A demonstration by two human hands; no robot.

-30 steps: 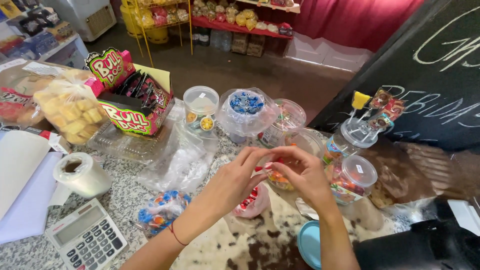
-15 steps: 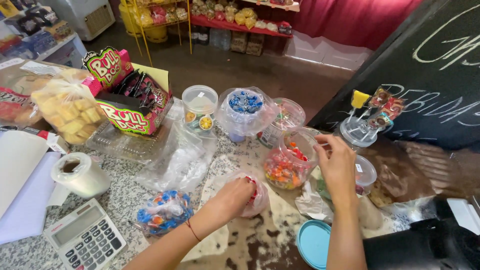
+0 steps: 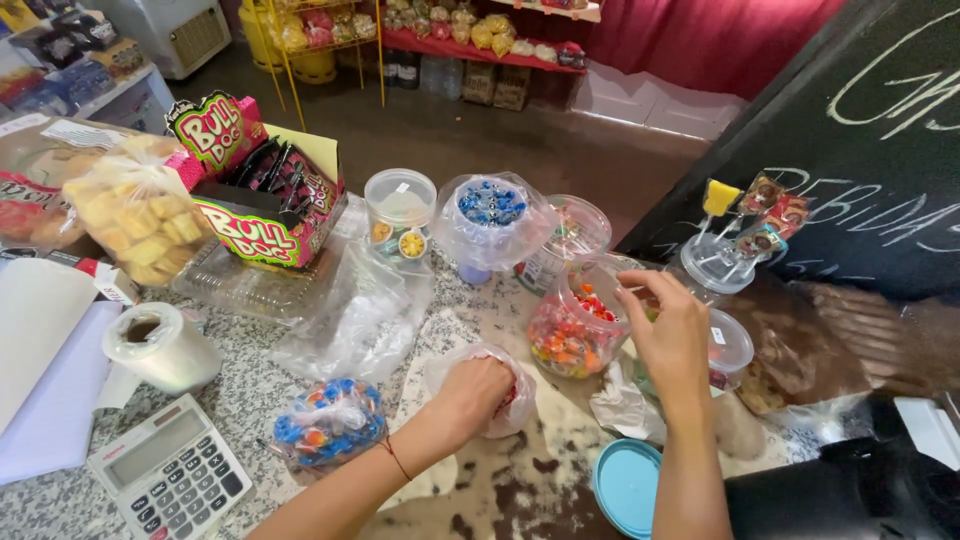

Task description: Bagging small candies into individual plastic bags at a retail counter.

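Bag (image 3: 497,385) partly filled with candy, left hand (image 3: 478,392) fingers clamped on it; right hand (image 3: 672,335) fingers pinched over open jar (image 3: 572,325) beside bag. Filling unfinished, bag untied.

Hidden and cut-off parts at the counter

My left hand (image 3: 478,392) covers most of the small plastic bag (image 3: 512,392), so I cannot see its contents; the calculator (image 3: 172,478) and blue lid (image 3: 626,487) run off the bottom edge.
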